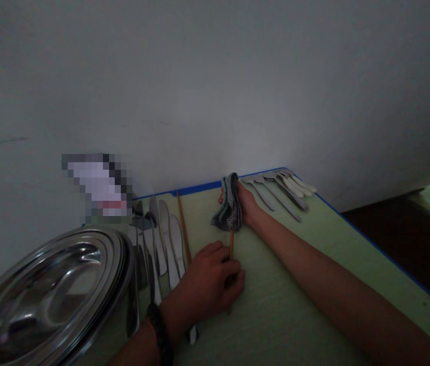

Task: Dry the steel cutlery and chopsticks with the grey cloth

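My left hand [212, 277], with a dark beaded bracelet at its wrist, pinches the near part of a thin wooden chopstick [231, 238]. Around the far part of that chopstick my right hand [248, 203] is closed, gripping a folded checked cloth [230, 206]. The cloth hides the chopstick's far end. Another chopstick [184, 226] lies on the table just left of my left hand. Beside it, several metal table knives [164, 229] lie in a row, partly covered by my left forearm.
A stack of shiny oval metal trays [50, 295] fills the table's left side. Several forks and spoons [276, 190], some white-handled, lie at the back right. The pale green table [298, 325] has blue edging and meets a grey wall [215, 91]. A pixelated object [98, 185] leans at the back left.
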`<state>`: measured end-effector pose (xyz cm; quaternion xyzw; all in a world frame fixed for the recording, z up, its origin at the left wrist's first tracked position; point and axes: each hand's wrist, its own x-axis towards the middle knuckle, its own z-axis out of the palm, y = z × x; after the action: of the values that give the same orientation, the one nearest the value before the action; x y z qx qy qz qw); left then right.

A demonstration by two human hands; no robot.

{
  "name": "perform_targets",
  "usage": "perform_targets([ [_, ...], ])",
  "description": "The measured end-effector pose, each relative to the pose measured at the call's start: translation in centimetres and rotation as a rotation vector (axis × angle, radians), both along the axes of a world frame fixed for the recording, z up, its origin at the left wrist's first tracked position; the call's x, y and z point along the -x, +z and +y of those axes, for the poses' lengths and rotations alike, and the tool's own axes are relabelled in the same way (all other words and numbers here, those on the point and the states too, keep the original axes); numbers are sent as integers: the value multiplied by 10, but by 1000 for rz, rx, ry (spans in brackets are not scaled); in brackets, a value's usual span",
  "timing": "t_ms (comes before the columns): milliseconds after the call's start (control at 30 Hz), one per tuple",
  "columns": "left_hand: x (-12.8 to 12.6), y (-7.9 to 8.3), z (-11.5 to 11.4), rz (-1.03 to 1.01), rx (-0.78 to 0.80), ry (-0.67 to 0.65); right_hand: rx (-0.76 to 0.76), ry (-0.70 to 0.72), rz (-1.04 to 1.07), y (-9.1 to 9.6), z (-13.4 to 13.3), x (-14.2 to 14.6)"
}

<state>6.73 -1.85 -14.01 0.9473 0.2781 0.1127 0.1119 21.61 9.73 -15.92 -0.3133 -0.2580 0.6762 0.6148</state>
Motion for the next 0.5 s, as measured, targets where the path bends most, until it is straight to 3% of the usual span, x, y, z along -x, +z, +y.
perform_targets([
  [167,-1,3,0,13,35,9,50,70,101,6,-1,-2],
  [500,0,4,-1,-67,106,51,-11,75,-76,7,-8,6],
])
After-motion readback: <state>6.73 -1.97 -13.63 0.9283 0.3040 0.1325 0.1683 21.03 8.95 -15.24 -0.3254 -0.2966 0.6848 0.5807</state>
